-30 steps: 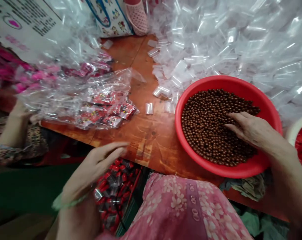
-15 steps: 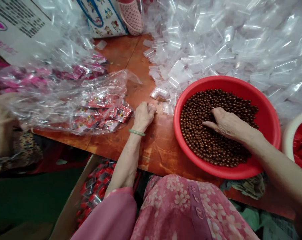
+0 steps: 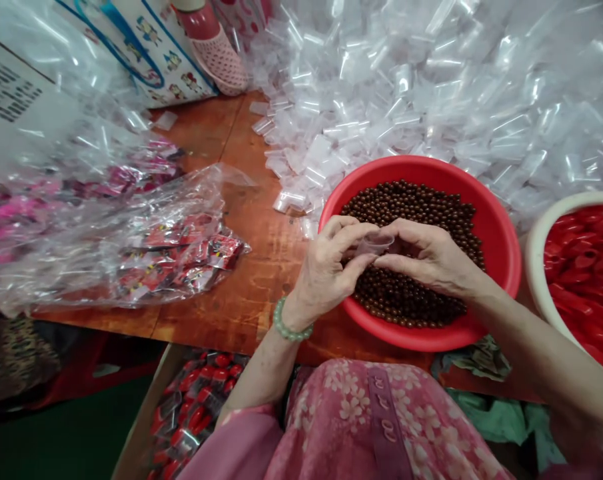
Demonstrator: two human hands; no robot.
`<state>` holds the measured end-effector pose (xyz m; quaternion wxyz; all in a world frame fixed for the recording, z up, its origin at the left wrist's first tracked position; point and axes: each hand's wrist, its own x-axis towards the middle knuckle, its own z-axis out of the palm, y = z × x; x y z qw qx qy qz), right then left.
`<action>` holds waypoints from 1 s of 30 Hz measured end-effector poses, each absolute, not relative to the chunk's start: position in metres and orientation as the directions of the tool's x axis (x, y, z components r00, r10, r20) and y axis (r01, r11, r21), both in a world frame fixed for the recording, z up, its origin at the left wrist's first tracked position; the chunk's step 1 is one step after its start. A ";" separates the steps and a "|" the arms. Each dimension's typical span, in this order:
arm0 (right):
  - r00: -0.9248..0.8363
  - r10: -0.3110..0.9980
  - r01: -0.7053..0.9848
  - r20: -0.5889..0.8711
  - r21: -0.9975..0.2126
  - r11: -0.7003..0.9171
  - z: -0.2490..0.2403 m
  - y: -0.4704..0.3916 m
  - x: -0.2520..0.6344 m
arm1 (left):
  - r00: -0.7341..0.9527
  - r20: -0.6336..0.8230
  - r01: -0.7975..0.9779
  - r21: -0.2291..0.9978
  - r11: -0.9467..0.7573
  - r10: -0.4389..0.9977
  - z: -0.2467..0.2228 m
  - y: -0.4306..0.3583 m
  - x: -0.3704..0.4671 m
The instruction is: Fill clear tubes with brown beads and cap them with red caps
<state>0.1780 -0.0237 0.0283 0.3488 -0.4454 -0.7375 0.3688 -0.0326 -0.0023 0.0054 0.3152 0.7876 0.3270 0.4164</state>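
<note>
My left hand (image 3: 326,270), with a green bead bracelet at the wrist, is closed round a small clear plastic container (image 3: 376,241). The container's open rim faces up and to the right, over the red basin (image 3: 501,267). My right hand (image 3: 426,257) meets it from the other side, thumb and fingers pinched together at the rim. What those fingers hold is hidden. Below both hands lie many shiny brown balls (image 3: 411,303) in the basin.
Clear plastic containers (image 3: 321,153) are heaped behind the basin. A white tub (image 3: 536,267) of red plastic parts (image 3: 581,267) stands right. Bagged red packets (image 3: 191,257) lie left. A box below holds red-capped containers (image 3: 196,413). A bag (image 3: 166,60) and bottle (image 3: 216,57) stand behind.
My right hand has come up out of the brown balls. My left hand has moved right from the tabletop to over the basin with a clear container. The view has shifted right.
</note>
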 end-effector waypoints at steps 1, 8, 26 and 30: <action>-0.338 0.918 0.365 0.206 -0.871 0.330 0.026 -0.024 0.175 | 0.445 0.472 0.240 0.756 -0.609 0.761 0.001 -0.003 -0.031; -0.406 0.908 0.777 0.105 -0.484 0.403 0.024 -0.017 0.201 | 0.472 0.394 0.186 0.830 -0.526 0.788 -0.017 -0.009 -0.029; -0.631 0.727 0.755 -0.271 -0.430 0.495 -0.012 0.009 0.181 | 0.471 0.165 -0.038 0.985 -0.166 0.867 -0.027 0.001 -0.027; -0.601 0.788 0.550 -0.135 -0.785 0.286 -0.018 0.010 0.180 | 0.421 0.113 -0.164 0.985 -0.046 0.900 -0.025 0.002 -0.029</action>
